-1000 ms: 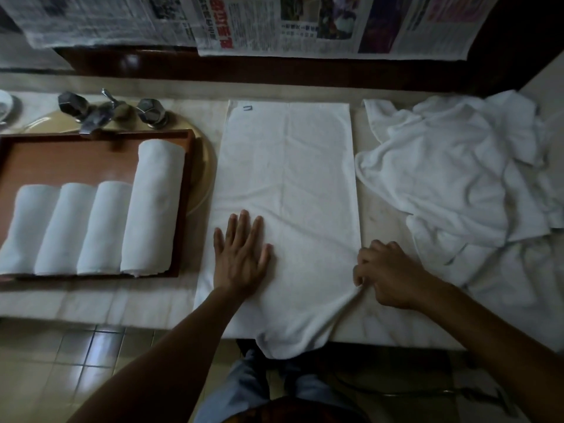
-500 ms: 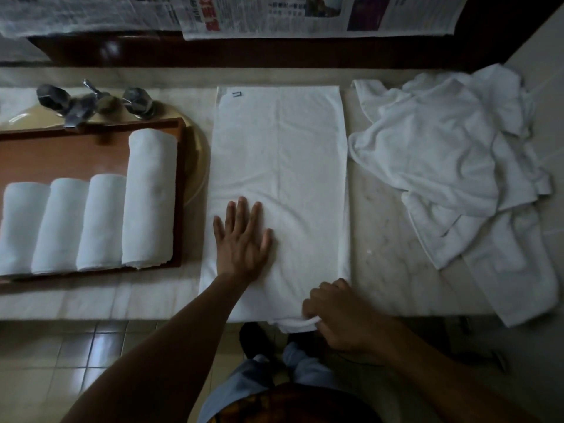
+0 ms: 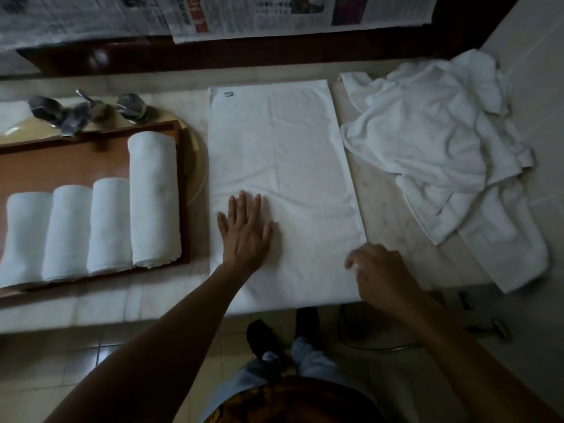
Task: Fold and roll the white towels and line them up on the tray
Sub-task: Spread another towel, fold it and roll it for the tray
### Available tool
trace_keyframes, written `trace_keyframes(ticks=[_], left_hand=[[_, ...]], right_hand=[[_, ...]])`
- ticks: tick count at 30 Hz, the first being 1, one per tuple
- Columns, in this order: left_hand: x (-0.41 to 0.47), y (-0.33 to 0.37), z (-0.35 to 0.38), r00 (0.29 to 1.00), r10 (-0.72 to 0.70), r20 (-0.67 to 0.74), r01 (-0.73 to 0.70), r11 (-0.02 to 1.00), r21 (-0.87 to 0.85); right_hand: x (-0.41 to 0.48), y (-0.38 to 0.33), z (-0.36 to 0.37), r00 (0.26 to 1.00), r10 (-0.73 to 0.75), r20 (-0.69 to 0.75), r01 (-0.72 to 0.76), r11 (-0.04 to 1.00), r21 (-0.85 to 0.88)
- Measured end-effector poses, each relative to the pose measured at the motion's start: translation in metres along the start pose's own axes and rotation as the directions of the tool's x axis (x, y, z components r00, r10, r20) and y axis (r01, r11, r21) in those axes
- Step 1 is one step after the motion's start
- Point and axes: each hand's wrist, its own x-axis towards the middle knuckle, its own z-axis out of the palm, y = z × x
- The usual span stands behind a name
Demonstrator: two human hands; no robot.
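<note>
Right hand moved right along the towel; left hand stays flat.

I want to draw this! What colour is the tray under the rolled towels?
Reddish-brown, like wood; the tray shows best in the head view.

Newspapers, chrome tap, marble counter, tiled floor

A bare counter strip lies free between the flat towel and the towel heap; on my left the tray and taps stand in my way.
</note>
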Motion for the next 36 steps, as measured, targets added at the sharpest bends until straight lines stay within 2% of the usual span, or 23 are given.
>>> trace_keyframes(ticks=[2, 4, 7, 13, 15, 18, 22, 26, 29, 32, 34, 36], left_hand=[[-0.002, -0.004, -0.004, 0.999, 0.020, -0.028, -0.019, 0.999, 0.038], [-0.005, -0.009, -0.003, 0.999, 0.050, -0.022, -0.048, 0.997, 0.060], [-0.017, -0.017, 0.004, 0.994, 0.104, 0.033, -0.106, 0.991, 0.078], [-0.059, -0.014, 0.012, 0.996, 0.087, 0.035, -0.090, 0.993, 0.072], [-0.067, -0.012, 0.012, 0.998, 0.065, 0.023, -0.067, 0.995, 0.078], [-0.055, -0.007, 0.010, 0.998, 0.069, -0.001, -0.068, 0.997, 0.046], [-0.019, -0.009, 0.003, 0.997, 0.060, 0.042, -0.063, 0.996, 0.064], [-0.001, -0.027, -0.010, 0.999, -0.035, 0.032, 0.035, 0.999, 0.013], [0.010, -0.025, -0.019, 0.992, -0.107, -0.072, 0.107, 0.994, -0.009], [0.036, -0.007, -0.019, 0.998, -0.008, -0.055, 0.009, 1.000, 0.019], [0.055, 0.002, -0.016, 0.999, 0.033, -0.003, -0.033, 0.999, 0.036], [0.070, -0.002, -0.015, 0.999, 0.030, 0.012, -0.031, 0.997, 0.064]], right_hand=[[0.024, -0.014, 0.014, 0.985, -0.001, -0.174, 0.020, 0.994, 0.107], [0.048, -0.028, 0.030, 0.986, 0.033, -0.164, -0.017, 0.995, 0.101], [0.073, -0.031, 0.053, 0.990, 0.038, -0.136, -0.040, 0.999, -0.008], [0.039, -0.021, 0.073, 0.974, 0.015, -0.228, -0.038, 0.994, -0.099], [0.030, -0.023, 0.070, 0.959, 0.027, -0.282, -0.050, 0.996, -0.073], [0.044, -0.030, 0.060, 0.936, -0.004, -0.351, -0.007, 1.000, -0.031], [0.091, -0.031, 0.054, 0.955, -0.066, -0.290, 0.040, 0.995, -0.095], [0.113, -0.004, 0.047, 0.951, 0.052, -0.304, -0.092, 0.989, -0.117], [0.125, 0.005, 0.036, 0.910, 0.130, -0.393, -0.172, 0.982, -0.074], [0.154, -0.011, 0.025, 0.906, 0.046, -0.421, -0.081, 0.995, -0.065], [0.176, -0.021, 0.022, 0.926, -0.060, -0.372, 0.026, 0.995, -0.097], [0.194, -0.018, 0.020, 0.944, -0.088, -0.318, 0.047, 0.990, -0.135]])
